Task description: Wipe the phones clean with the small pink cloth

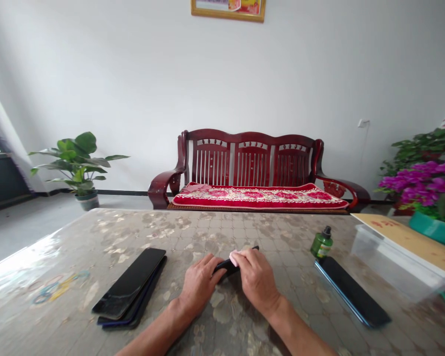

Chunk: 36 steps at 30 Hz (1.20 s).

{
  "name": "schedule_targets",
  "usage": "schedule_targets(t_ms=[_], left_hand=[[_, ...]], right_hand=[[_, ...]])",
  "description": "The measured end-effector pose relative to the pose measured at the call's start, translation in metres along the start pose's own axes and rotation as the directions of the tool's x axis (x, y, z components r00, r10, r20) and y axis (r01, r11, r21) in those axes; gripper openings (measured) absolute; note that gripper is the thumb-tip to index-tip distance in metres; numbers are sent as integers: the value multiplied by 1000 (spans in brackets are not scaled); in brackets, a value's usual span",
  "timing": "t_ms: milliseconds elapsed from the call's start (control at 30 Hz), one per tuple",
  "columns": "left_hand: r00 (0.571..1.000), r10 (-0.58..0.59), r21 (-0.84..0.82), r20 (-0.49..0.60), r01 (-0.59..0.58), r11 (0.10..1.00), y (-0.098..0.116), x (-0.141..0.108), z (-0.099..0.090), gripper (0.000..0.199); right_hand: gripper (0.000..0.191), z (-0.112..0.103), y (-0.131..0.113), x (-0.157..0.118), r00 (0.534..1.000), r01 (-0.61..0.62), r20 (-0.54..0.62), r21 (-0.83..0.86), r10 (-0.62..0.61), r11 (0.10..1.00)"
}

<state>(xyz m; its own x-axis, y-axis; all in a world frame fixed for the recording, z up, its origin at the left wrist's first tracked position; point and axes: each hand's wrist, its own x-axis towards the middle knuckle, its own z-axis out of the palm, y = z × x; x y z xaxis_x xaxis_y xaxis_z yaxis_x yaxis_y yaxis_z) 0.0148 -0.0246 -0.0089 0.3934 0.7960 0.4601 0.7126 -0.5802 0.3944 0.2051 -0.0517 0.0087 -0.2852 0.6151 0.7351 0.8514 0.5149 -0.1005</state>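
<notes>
Between my hands, tilted above the table, is a slim black phone (228,267), seen nearly edge-on. My left hand (199,282) is closed around its left end. Fingers bent, my right hand (257,277) pinches a small pale pink cloth (233,257) against the phone near its middle. The phone's far end shows past my right fingers. Left of my hands lies a stack of dark phones (131,284), the top one with a glossy black screen. Another phone (350,289) with a blue edge rests to the right, next to a small green bottle (322,242) with a black cap.
The table (193,232) has a patterned cover. Coloured rubber bands (57,288) lie at left. A clear plastic box (389,262) with a tan board (411,240) on it stands at right, beside purple flowers (430,183). A wooden bench (252,163) stands behind the table.
</notes>
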Motion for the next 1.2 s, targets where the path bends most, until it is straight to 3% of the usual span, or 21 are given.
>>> schedule_targets(t_ms=[200,333,567,967,1100,1200], left_hand=[[995,-90,-21,35,91,996,1,3,-1,16],[992,-122,-49,42,124,991,-1,2,1,19],[995,-100,-155,-5,98,983,-9,-1,8,31],[984,-164,-326,-75,131,936,-7,2,10,28],[985,-152,-313,-82,119,942,-10,1,10,31],[985,-145,-259,-96,116,959,-13,1,9,33]], right_hand=[[23,0,40,-4,988,-141,-74,-97,135,985],[24,8,55,-8,967,-232,-118,-25,227,972],[23,22,51,-19,963,-266,-33,9,266,964],[26,27,44,-27,956,-288,95,110,278,951],[25,25,44,-26,943,-328,109,144,314,934],[24,21,46,-24,929,-369,57,217,365,904]])
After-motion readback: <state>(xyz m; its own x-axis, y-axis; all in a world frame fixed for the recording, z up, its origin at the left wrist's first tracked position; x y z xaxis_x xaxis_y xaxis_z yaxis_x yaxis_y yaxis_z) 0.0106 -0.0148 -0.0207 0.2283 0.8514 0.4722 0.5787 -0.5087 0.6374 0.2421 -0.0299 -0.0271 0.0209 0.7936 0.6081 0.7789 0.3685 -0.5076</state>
